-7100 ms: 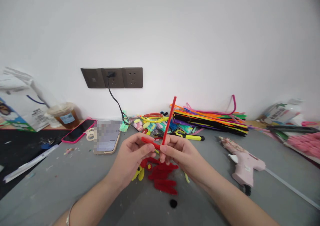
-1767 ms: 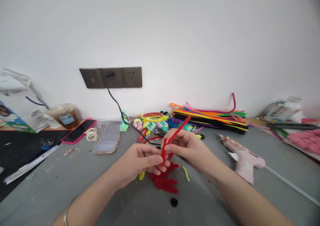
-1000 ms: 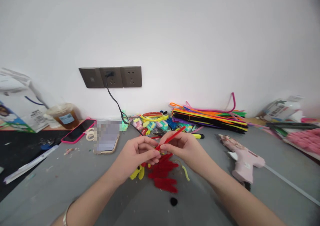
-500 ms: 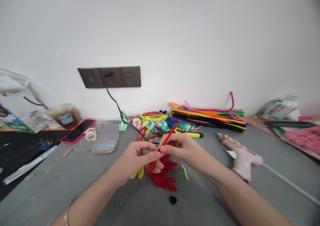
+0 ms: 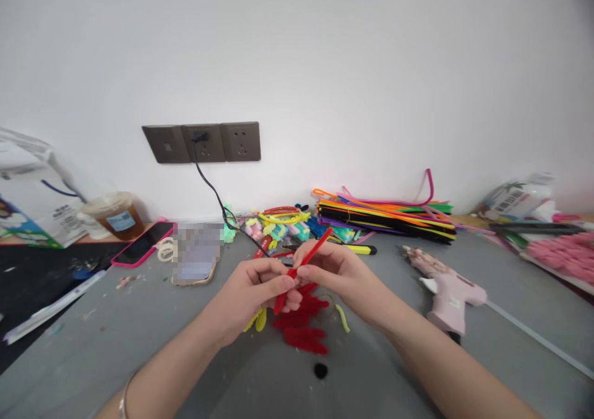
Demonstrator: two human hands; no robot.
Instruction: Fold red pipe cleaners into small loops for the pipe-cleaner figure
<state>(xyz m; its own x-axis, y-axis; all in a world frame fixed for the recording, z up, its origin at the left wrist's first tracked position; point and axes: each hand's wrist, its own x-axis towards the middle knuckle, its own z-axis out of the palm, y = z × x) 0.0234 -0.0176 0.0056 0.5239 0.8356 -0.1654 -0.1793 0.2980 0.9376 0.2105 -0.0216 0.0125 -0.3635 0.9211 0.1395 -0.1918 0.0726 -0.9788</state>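
Both hands meet over the middle of the grey table, closed on one red pipe cleaner (image 5: 317, 246). My left hand (image 5: 262, 289) pinches it between thumb and fingers near its lower part. Close beside, my right hand (image 5: 336, 270) grips it higher up, and the free end points up and to the right. The part between the fingertips is partly hidden. Beneath the hands lie red fuzzy shaped pieces (image 5: 304, 338), with yellow fuzzy pieces (image 5: 260, 320) to their left. A short pale yellow-green strip (image 5: 342, 318) and a black pompom (image 5: 320, 371) lie nearby.
A bundle of coloured pipe cleaners (image 5: 385, 215) lies against the wall. To the right is a pink glue gun (image 5: 452, 292) with a long glue stick. A yellow cutter (image 5: 362, 250), two phones (image 5: 143, 244), a drink cup (image 5: 118, 216) and a black cord (image 5: 213, 190) are around.
The hands stay together on the red pipe cleaner. My left fingers have shifted slightly, and the pipe cleaner's lower part looks more bent at the fingertips.
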